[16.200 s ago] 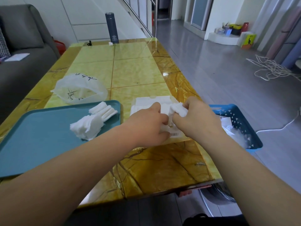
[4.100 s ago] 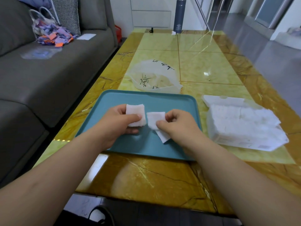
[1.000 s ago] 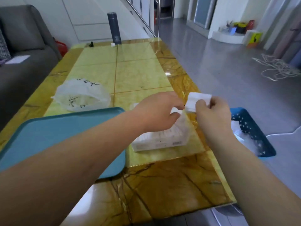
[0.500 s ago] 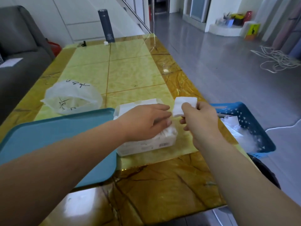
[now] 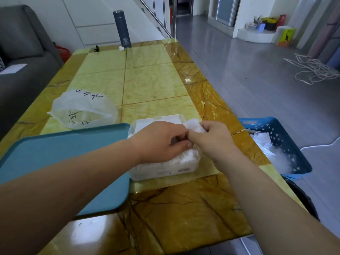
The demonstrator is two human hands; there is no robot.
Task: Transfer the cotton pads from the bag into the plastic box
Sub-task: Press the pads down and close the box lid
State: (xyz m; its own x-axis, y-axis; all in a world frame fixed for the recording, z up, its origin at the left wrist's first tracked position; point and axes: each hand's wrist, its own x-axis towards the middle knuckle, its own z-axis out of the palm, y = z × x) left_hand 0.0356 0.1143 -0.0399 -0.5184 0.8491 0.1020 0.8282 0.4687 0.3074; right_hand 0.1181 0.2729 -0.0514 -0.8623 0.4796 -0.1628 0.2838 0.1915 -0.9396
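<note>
A clear plastic box (image 5: pixel 161 171) packed with white cotton pads (image 5: pixel 184 157) stands on the table beside the tray, its lid (image 5: pixel 165 119) folded open behind it. My left hand (image 5: pixel 161 140) is on top of the box, fingers and thumb curled into the pads at its right end. My right hand (image 5: pixel 211 138) meets it there and pinches a white cotton pad (image 5: pixel 194 125) just above the box. The crumpled plastic bag (image 5: pixel 82 109) with black writing lies to the far left and looks empty.
A teal tray (image 5: pixel 64 155) lies left of the box under my left forearm. A blue basket (image 5: pixel 276 144) with white wrapping sits off the table's right edge. A dark flask (image 5: pixel 122 28) stands at the far end. A grey sofa (image 5: pixel 22 52) runs along the left.
My right hand has lowered its pad to the box's right end. My left hand's fingers, flat on the pads before, have curled. The tray's pad stacks from earlier are gone.
</note>
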